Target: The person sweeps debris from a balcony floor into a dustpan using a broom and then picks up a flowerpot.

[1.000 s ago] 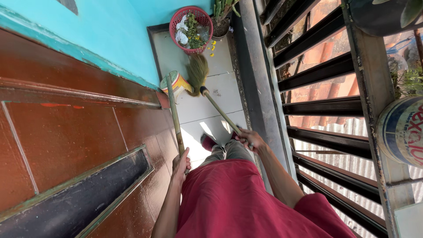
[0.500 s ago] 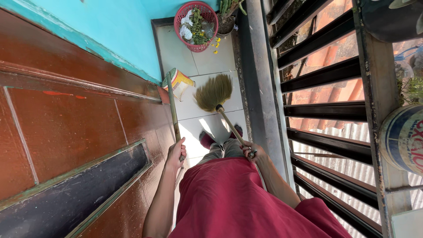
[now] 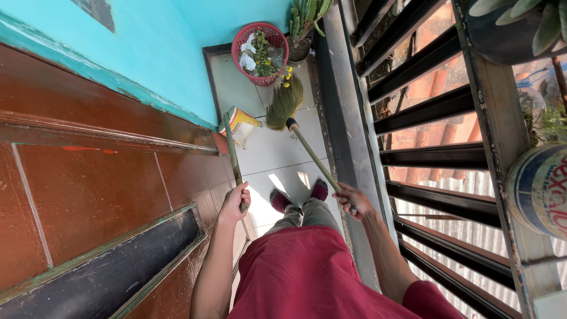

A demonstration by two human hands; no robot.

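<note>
My right hand [image 3: 355,199] grips the long handle of a straw broom [image 3: 285,101]; its bristle head rests on the white floor tiles far ahead, next to small yellow flowers [image 3: 286,77]. My left hand [image 3: 235,201] holds the green stick handle of a dustpan [image 3: 243,123], a yellow and white tin scoop that sits on the tiles by the turquoise wall. My feet in dark red slippers [image 3: 279,200] stand between the two handles.
A red plastic basket [image 3: 260,45] full of plant scraps and white litter stands at the far end beside a potted cactus [image 3: 302,23]. A brown wooden door [image 3: 88,183] runs along the left. Black railing bars [image 3: 425,100] and a ledge with pots close the right side.
The broom head has swung forward again, from the middle tiles to the yellow flowers by the basket. My right arm has stretched out. The dustpan has stayed in place.
</note>
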